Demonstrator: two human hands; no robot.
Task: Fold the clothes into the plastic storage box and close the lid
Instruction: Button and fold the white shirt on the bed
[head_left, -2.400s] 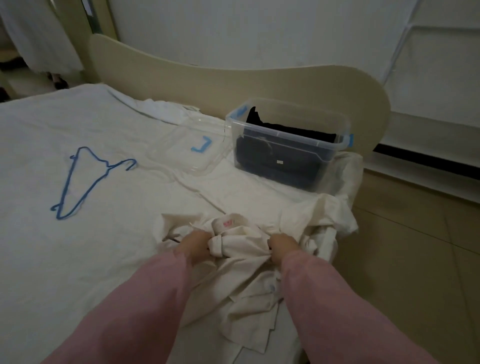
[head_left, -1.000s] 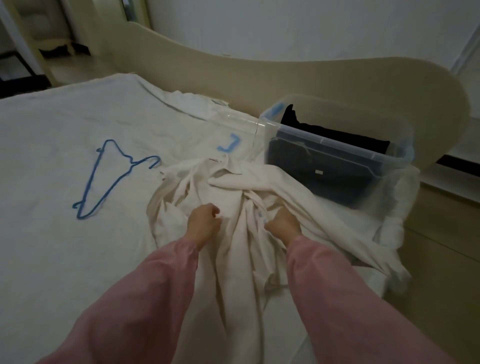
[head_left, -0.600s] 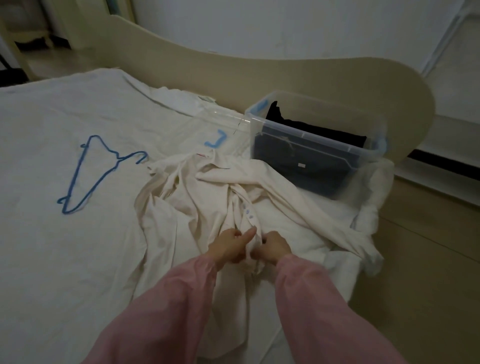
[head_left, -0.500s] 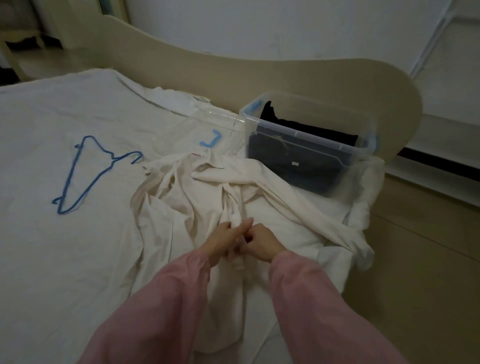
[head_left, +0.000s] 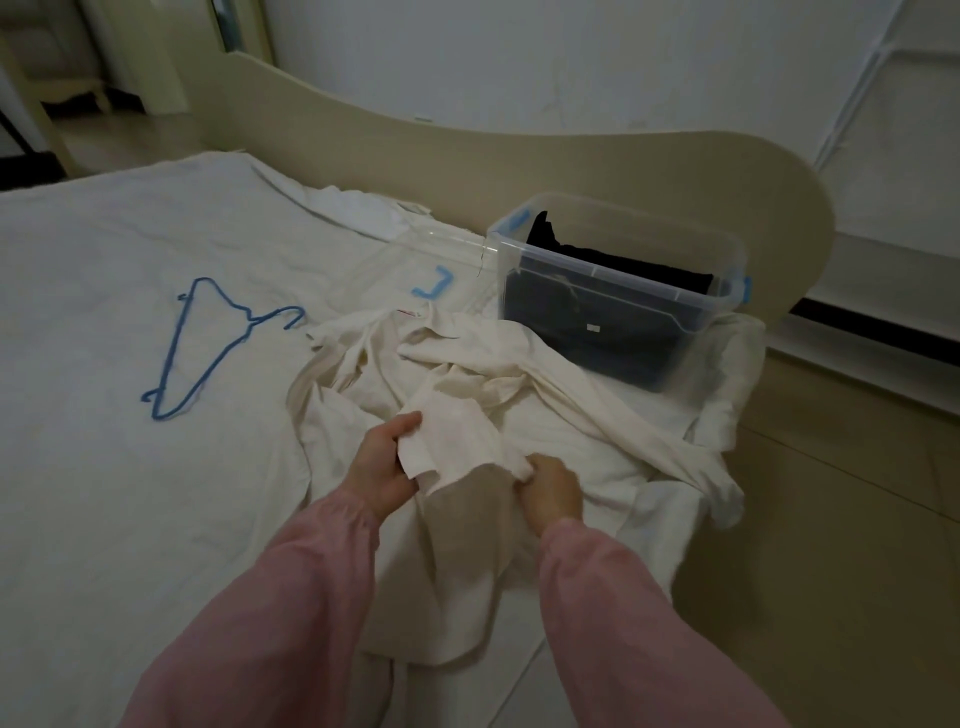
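1. Currently I read the left hand (head_left: 382, 462) as gripping a flap of the cream garment (head_left: 467, 374), with the fingers curled over its edge.
2. The right hand (head_left: 553, 486) pinches the same flap at its other corner, fingers tucked into the cloth. The two hands are near each other, with the flap held up between them.
3. The rest of the garment lies crumpled on the white bed sheet (head_left: 104, 467), one sleeve trailing toward the bed's right edge.
4. Beyond it I see the clear storage box (head_left: 613, 274) standing open by the curved bed board (head_left: 519, 156), with dark clothes (head_left: 597, 327) inside.
5. The clear lid (head_left: 447, 249) lies flat just left of the box, with a blue latch (head_left: 434, 286) on it.
6. A blue hanger (head_left: 208, 343) lies on the sheet, well apart to the left.
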